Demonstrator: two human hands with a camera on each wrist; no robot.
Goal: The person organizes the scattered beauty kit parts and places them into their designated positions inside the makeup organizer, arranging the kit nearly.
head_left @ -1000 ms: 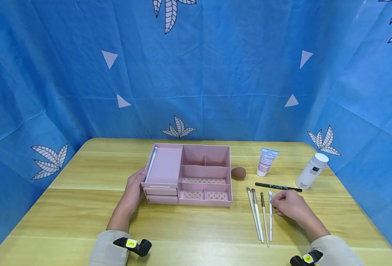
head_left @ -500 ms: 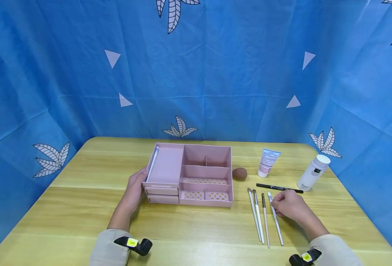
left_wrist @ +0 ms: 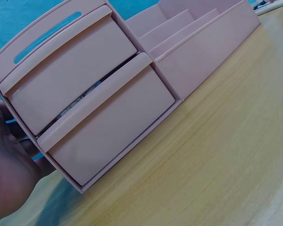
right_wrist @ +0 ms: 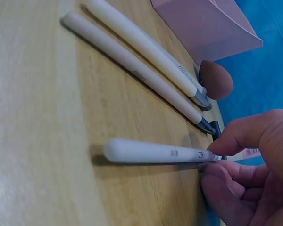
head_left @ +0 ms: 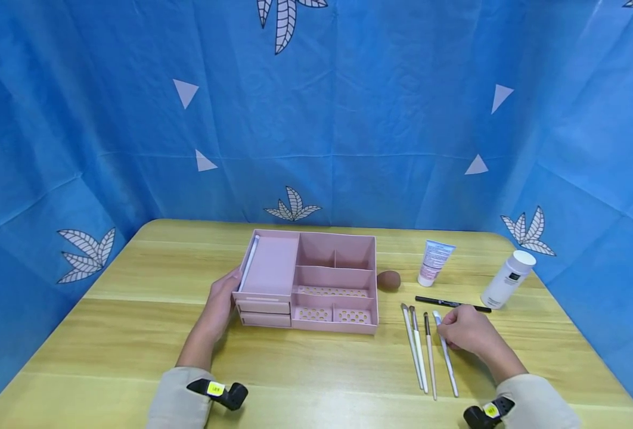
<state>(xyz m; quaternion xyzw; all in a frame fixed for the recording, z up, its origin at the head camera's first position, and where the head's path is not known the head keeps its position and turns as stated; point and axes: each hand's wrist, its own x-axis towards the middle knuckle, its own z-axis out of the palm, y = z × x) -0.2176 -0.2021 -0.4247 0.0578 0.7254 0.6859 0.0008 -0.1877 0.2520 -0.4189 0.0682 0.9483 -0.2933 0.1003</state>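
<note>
A pink desktop organizer [head_left: 270, 262] with two drawers at the front left stands on the table. My left hand [head_left: 223, 301] touches its left side, the fingers [left_wrist: 28, 148] lying along the side wall. One thin white stick [head_left: 249, 263] lies along the organizer's left top edge. At the right, my right hand [head_left: 468, 328] pinches a white makeup brush [right_wrist: 158, 152] between thumb and fingertips near its far end, which the fingers partly hide. To its left lie several more makeup brushes [head_left: 430, 357], side by side, handles toward me.
A brown makeup sponge [head_left: 388, 280] sits against the organizer's right side. Behind the brushes lies a black pencil [head_left: 442, 302]. Farther back stand a small tube [head_left: 436, 262] and a leaning white bottle [head_left: 508, 280]. Blue cloth [head_left: 327, 119] hangs around the wooden table [head_left: 306, 381].
The pinched brush has turned, its near end swinging to the right, away from the other brushes. My left hand stays at the organizer's side.
</note>
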